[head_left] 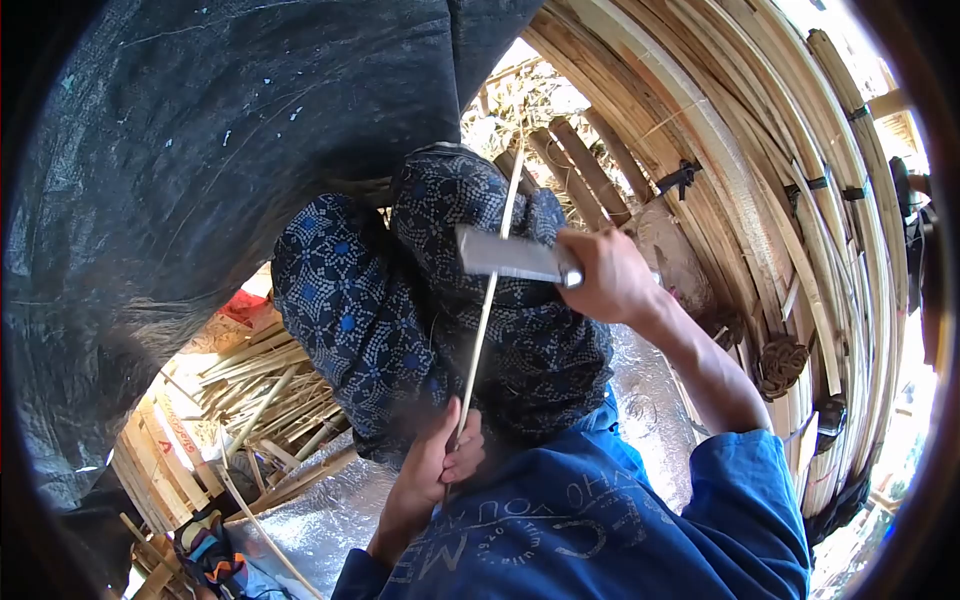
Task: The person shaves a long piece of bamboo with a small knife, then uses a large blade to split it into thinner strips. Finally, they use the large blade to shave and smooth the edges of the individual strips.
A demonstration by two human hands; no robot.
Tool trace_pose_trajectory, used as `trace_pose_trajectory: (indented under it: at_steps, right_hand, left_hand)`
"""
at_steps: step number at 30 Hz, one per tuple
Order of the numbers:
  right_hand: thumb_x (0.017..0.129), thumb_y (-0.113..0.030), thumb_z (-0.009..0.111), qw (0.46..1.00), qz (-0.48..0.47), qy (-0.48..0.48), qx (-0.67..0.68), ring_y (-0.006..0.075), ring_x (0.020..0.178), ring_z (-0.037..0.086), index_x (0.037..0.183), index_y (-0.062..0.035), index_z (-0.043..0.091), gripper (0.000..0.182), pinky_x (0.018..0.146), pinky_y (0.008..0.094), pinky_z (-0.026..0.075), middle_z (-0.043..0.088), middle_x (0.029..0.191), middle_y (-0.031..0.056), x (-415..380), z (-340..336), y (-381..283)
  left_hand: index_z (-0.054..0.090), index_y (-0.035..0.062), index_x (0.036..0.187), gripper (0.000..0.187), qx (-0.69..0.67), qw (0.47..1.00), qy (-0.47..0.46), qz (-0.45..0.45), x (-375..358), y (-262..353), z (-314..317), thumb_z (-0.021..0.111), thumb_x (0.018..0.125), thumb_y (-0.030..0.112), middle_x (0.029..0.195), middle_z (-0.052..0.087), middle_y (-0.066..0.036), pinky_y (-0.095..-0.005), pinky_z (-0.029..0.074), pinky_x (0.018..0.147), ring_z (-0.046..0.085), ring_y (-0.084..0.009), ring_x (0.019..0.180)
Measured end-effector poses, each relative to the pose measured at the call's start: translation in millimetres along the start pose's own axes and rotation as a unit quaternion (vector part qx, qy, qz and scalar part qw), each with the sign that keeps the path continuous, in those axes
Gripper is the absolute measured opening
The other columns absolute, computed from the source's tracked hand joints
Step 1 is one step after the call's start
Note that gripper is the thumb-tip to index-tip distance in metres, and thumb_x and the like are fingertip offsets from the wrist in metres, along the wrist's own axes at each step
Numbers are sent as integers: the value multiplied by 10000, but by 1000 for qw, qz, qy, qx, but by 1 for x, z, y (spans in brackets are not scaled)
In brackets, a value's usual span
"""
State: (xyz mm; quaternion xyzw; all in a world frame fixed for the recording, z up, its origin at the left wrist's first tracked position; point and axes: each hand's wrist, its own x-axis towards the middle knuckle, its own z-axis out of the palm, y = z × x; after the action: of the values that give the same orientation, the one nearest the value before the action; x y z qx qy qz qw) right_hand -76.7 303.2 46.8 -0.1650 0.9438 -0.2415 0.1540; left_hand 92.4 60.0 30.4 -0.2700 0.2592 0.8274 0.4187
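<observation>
A long, thin pale strip that looks like split bamboo [484, 318] runs up across my lap, over the patterned dark-blue cloth on my knees [345, 290]. My left hand [447, 450] is closed around its lower part, close to my shirt. In my right hand [612, 272] is a knife [510, 257] with a broad metal blade, its handle mostly hidden by my fingers. The blade lies across the strip above my thighs, pointing left, and is slightly blurred.
A black plastic sheet [230, 130] hangs at the upper left. Bamboo slats [740, 150] form a curved wall on the right. Split sticks [270, 385] are piled at the left, and shiny foil-like matting [320, 510] covers the floor. Another thin strip [262, 530] leans at the lower left.
</observation>
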Motion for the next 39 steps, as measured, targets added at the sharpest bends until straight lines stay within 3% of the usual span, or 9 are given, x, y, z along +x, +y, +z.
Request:
trace_pose_trajectory:
  at_steps: [5,13,18,22,30,34,36,37,39]
  right_hand:
    - [631,-64,624,998,-17,-50,-43,314,590,638,811,-61,569,189,589,429,501,604,621,142,6,7,6]
    - [634,-52,631,996,9,-73,-60,323,596,646,888,-21,588,260,617,428,525,634,655,169,15,18,9]
    - [654,-37,625,995,9,-53,-80,316,567,641,858,-10,589,209,570,429,512,608,602,167,17,17,4]
    - [691,-21,601,996,-5,-31,-84,319,536,631,843,-10,582,153,526,423,494,590,567,159,19,22,7]
    - [852,-67,442,994,-43,-13,-103,357,520,624,811,1,564,145,488,461,494,571,545,195,19,26,3]
    - [855,-73,444,995,-42,-22,-92,357,515,622,821,0,563,143,470,450,490,571,546,197,20,27,-5]
    - [864,-83,443,995,-29,-48,-85,348,535,634,844,-4,578,158,471,446,492,590,575,203,21,25,-7]
    - [864,-83,443,995,-30,-48,-85,348,535,634,844,-4,578,158,471,446,492,590,575,203,21,27,-7]
    - [874,-86,441,994,33,-31,-103,328,552,644,878,-16,597,170,482,448,492,608,606,203,21,36,-5]
  left_hand:
    - [348,141,669,557,57,998,-33,-2,27,12,-2,250,984,590,470,262,59,-191,215,339,243,-43,358]
    - [508,47,781,575,248,942,201,107,35,13,17,267,1016,513,579,381,20,-215,280,442,347,-76,451]
    - [543,-44,839,530,446,836,260,183,37,0,15,306,1035,388,596,483,-89,-320,419,544,505,-213,528]
    - [563,-43,854,427,464,825,270,177,37,1,14,383,1025,304,634,528,-139,-371,423,546,536,-279,553]
    - [546,-35,1001,138,669,673,254,186,9,-41,-11,544,945,91,756,594,-191,-443,404,543,566,-377,648]
    - [545,-37,1023,150,618,728,229,189,-5,-34,-3,567,928,78,769,595,-194,-446,408,544,563,-361,639]
    - [457,47,745,480,456,842,238,164,-6,-26,12,317,1035,402,536,389,-14,-275,304,434,393,-103,443]
    - [457,47,745,480,456,841,240,165,-8,-30,9,317,1035,402,536,389,-14,-275,304,434,393,-103,443]
    - [621,-30,898,348,592,725,291,199,-18,-45,-2,457,994,261,664,598,-203,-475,427,579,584,-391,640]
